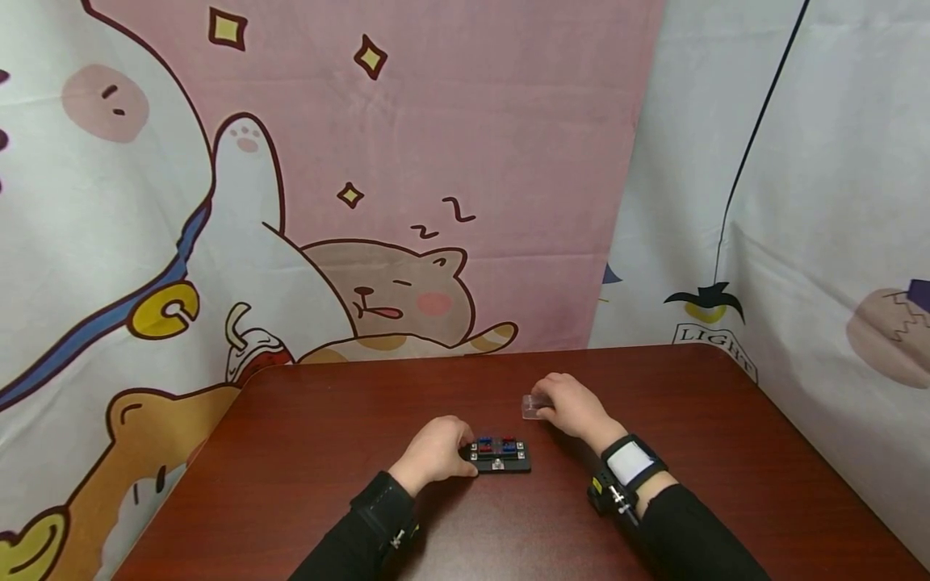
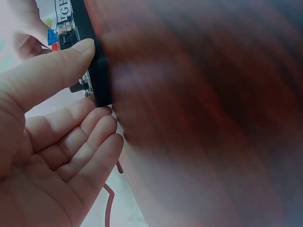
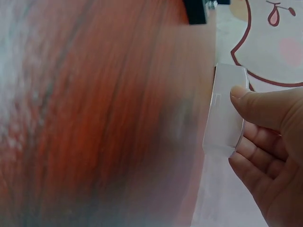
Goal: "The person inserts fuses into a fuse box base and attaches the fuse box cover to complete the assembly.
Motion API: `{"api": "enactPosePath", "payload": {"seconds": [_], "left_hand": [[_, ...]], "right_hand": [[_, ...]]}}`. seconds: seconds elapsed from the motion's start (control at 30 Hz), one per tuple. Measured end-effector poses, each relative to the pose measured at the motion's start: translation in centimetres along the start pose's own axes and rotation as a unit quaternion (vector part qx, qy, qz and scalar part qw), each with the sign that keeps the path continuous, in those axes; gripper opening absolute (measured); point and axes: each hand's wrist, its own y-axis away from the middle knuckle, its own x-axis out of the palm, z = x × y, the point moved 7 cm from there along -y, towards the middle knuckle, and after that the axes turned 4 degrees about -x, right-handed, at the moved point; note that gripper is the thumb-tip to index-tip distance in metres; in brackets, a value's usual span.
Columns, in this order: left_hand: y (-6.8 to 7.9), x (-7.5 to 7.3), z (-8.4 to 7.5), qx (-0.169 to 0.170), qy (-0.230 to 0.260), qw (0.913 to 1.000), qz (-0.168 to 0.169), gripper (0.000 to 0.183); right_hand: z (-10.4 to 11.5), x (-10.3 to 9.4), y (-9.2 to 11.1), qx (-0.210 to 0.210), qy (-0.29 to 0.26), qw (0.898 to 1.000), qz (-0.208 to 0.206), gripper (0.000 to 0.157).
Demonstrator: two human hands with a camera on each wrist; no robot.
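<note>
A black fuse block (image 1: 501, 466) with red and blue blade fuses and metal terminals lies on the table. My left hand (image 1: 433, 453) grips its left end. In the left wrist view the thumb presses along one side of the block (image 2: 98, 75), and the other fingers curl at its end. Farther back and to the right, my right hand (image 1: 574, 405) holds a clear plastic cover (image 1: 531, 408). The right wrist view shows the thumb on the face of this cover (image 3: 223, 113), with the fingers behind its edge. One corner of the block appears at the top there.
The brown wooden table (image 1: 508, 532) has rounded far corners. Behind it hangs a cloth backdrop (image 1: 508, 161) printed with cartoon animals, close to the far edge. A strapped device (image 1: 630, 461) sits on the right wrist.
</note>
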Motion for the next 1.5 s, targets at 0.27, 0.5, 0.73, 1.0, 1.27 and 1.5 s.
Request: {"api": "enactPosePath", "payload": {"seconds": [0.27, 0.5, 0.73, 1.0, 1.27, 1.5], "left_hand": [[0.0, 0.0, 0.0, -0.002, 0.004, 1.0000, 0.000, 0.040], [-0.1, 0.0, 0.1, -0.005, 0.005, 1.0000, -0.002, 0.040], [-0.1, 0.0, 0.1, -0.001, 0.007, 1.0000, -0.001, 0.039], [-0.1, 0.0, 0.1, 0.004, 0.008, 1.0000, -0.001, 0.038], [-0.1, -0.1, 0.0, 0.014, 0.005, 0.9999, -0.008, 0.035], [-0.1, -0.2, -0.1, 0.016, 0.003, 0.9998, -0.010, 0.032]], "right_hand": [[1.8, -0.5, 0.1, -0.022, -0.021, 1.000, -0.002, 0.024], [3.2, -0.8, 0.0, -0.041, -0.032, 0.999, -0.006, 0.025], [5.0, -1.1, 0.0, -0.063, -0.040, 0.997, 0.000, 0.025], [7.3, -1.2, 0.2, -0.099, -0.058, 0.993, 0.008, 0.024], [8.8, -0.6, 0.5, -0.127, -0.057, 0.990, 0.023, 0.023], [9.1, 0.0, 0.6, -0.133, -0.049, 0.989, 0.033, 0.024]]}}
